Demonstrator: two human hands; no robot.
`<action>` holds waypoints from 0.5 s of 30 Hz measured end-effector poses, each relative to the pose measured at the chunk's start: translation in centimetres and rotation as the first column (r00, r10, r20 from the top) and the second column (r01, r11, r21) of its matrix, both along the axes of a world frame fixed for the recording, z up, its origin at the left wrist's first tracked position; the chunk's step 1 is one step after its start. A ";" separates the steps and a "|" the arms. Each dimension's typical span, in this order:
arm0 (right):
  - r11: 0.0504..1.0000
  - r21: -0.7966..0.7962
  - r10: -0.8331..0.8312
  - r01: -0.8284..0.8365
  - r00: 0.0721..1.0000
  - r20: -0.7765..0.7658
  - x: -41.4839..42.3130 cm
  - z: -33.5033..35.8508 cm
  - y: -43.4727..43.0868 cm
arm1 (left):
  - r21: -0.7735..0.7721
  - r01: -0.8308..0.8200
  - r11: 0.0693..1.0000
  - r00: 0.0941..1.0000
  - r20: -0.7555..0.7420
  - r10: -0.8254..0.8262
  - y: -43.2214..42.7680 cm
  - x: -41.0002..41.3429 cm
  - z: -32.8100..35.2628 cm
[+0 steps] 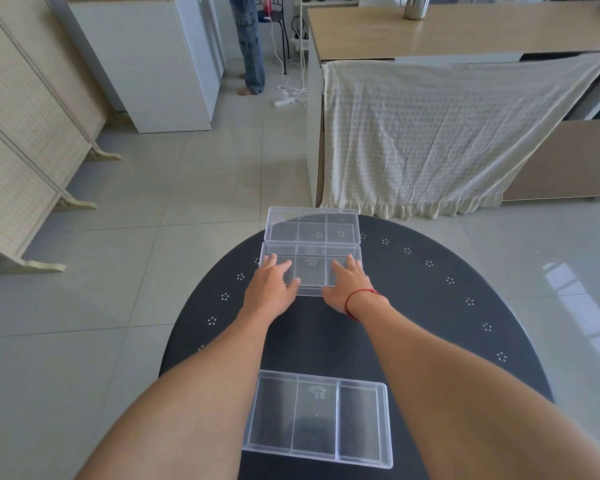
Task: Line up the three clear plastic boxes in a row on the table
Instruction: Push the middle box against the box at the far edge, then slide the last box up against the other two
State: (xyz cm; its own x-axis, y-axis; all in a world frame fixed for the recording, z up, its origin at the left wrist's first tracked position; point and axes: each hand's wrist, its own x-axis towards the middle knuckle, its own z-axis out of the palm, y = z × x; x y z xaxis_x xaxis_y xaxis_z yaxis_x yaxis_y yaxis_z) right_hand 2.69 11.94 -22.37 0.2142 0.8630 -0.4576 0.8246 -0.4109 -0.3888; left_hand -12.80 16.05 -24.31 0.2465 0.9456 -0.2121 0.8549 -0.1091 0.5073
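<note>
From the head view, both hands lie flat with fingers spread, no closed grip: left hand (270, 289) and right hand (349, 284) press the middle box (311, 268), touching the far box (312, 225) at twelve o'clock. The near box (317, 419) sits well apart at six on the dark oval counter (430, 306). Even pressure should slide the slick, ribbed plastic squarely.

Illumination is bright, diffuse daylight. Window glare reflects off the glossy floor tiles (575, 292) at right. Shadows are soft and faint. Focus is sharp at centre; wide-angle distortion bends straight lines near the edges.
</note>
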 end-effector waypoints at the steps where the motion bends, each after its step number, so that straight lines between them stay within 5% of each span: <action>1: 1.000 0.025 0.000 0.000 1.000 0.025 -0.1 0.1 -0.3 | 0.009 -0.005 1.000 1.000 -0.002 0.005 -0.3 -0.3 0.0; 15: 0.968 -0.123 -0.225 0.219 0.974 -0.033 -3.1 1.3 -15.3 | -0.154 -0.116 0.981 0.992 -0.071 0.107 -13.8 -6.7 2.6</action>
